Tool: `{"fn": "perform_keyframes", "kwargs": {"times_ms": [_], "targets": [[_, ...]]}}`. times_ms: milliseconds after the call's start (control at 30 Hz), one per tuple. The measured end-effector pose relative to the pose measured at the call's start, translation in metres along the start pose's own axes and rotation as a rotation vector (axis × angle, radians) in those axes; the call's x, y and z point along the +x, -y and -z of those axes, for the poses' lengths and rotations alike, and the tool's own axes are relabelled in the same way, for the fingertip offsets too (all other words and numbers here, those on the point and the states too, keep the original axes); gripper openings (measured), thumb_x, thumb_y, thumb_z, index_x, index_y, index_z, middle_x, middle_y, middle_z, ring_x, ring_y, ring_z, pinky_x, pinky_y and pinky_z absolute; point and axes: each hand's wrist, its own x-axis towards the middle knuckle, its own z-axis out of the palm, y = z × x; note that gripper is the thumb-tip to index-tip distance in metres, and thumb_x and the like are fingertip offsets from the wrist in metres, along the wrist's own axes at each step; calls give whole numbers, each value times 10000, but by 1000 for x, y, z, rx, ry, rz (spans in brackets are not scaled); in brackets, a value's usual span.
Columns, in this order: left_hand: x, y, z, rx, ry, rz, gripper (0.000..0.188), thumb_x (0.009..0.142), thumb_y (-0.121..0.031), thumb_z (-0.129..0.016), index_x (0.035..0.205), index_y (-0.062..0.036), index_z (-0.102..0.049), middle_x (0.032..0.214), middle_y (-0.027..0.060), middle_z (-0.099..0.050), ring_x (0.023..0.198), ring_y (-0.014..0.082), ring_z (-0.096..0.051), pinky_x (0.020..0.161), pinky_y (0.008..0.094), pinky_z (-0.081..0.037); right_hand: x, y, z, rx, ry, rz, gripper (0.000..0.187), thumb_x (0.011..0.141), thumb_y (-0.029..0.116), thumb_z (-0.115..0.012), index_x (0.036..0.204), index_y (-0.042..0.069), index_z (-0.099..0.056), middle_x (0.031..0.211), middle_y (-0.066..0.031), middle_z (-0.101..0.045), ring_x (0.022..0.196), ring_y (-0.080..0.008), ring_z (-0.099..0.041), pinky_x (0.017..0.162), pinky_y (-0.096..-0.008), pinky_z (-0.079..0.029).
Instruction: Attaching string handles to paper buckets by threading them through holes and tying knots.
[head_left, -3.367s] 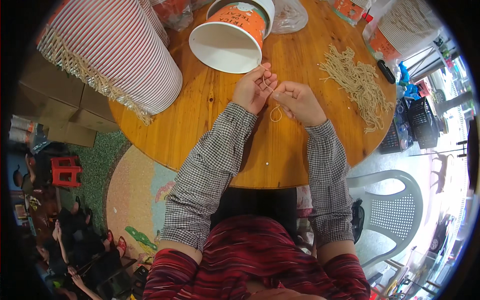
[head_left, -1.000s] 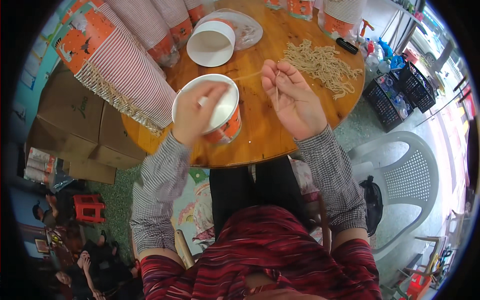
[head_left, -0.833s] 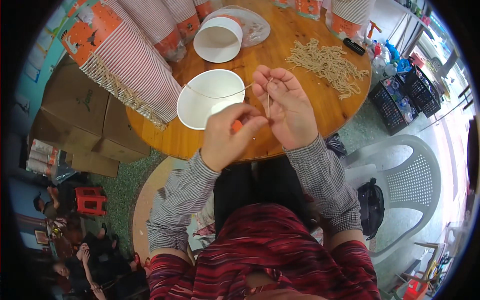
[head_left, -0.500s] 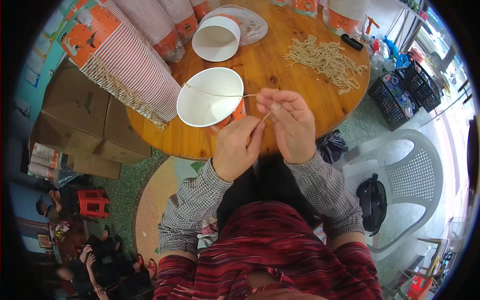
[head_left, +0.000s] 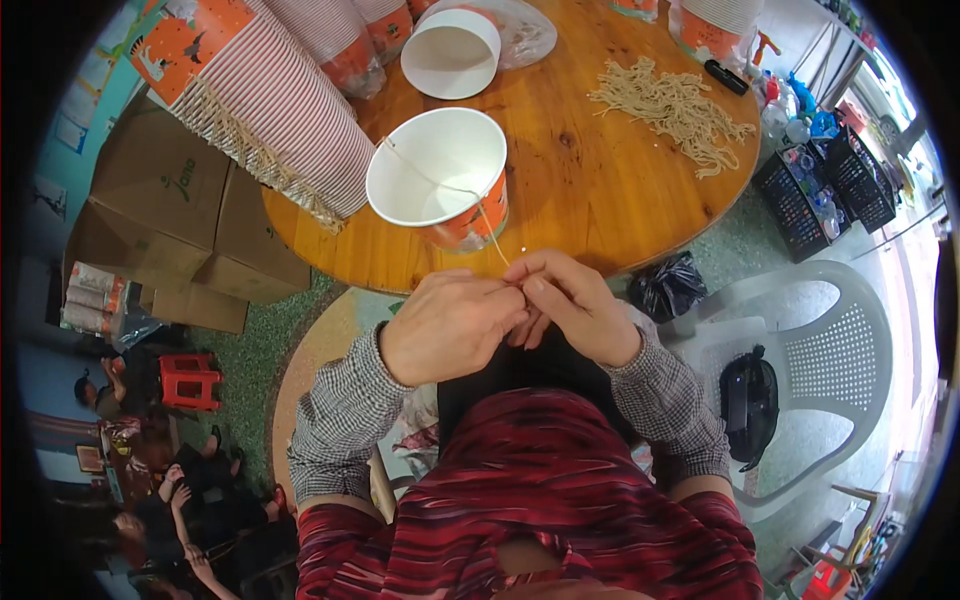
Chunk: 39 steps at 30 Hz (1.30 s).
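A white-lined paper bucket (head_left: 440,165) with an orange printed outside stands at the near edge of the wooden table. From its far left rim a thin tan string (head_left: 488,225) runs across the opening and down to my hands. My left hand (head_left: 455,325) is closed, its fingertips pinching the string's end. Against it, my right hand (head_left: 575,305) pinches the string between thumb and forefinger. The two hands meet in front of the table, over my lap. The exact spot where the fingers grip is partly covered.
A tall leaning stack of nested buckets (head_left: 285,110) stands left, with strings hanging along it. Another bucket (head_left: 450,55) lies tipped behind. A heap of tan strings (head_left: 675,110) and a black object (head_left: 725,77) lie right on the table (head_left: 570,180). A grey plastic chair (head_left: 840,350) stands right.
Both hands have drawn down toward me and come together, pulling the string downward over the bucket's near rim. The view has shifted slightly, so the table appears higher.
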Motion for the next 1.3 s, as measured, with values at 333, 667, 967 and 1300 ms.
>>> {"fn": "perform_keyframes", "kwargs": {"times_ms": [333, 667, 967, 1300], "targets": [[-12, 15, -10, -292, -121, 246, 145, 881, -143, -549, 817, -17, -583, 665, 59, -560, 584, 193, -535, 559, 298, -418, -2, 4, 0, -333, -202, 71, 80, 860, 74, -606, 879, -3, -594, 719, 1, -574, 639, -41, -503, 567, -203, -422], [-12, 10, -47, -813, -285, 603, 330, 961, -243, -466, 768, 3, -572, 631, 18, -526, 564, 75, -475, 505, 236, -379, 1, -8, -1, -478, -296, 271, 67, 827, 48, -624, 869, 7, -592, 734, -86, -590, 617, -144, -554, 571, -253, -442], [-7, 7, -50, -344, -486, 378, 112, 880, -67, -551, 807, 14, -526, 698, 116, -515, 597, 251, -522, 549, 312, -419, 1, -7, 0, -476, -313, 254, 82, 812, 32, -634, 878, 16, -587, 735, -67, -586, 619, -119, -560, 552, -239, -440], [-2, 1, -48, -241, -426, 279, 72, 834, 33, -545, 888, 9, -504, 806, 142, -524, 713, 302, -545, 629, 335, -450, -1, -15, 9, -360, -307, 209, 94, 823, 43, -639, 889, 5, -584, 728, -24, -579, 636, -67, -540, 570, -211, -438]]}}
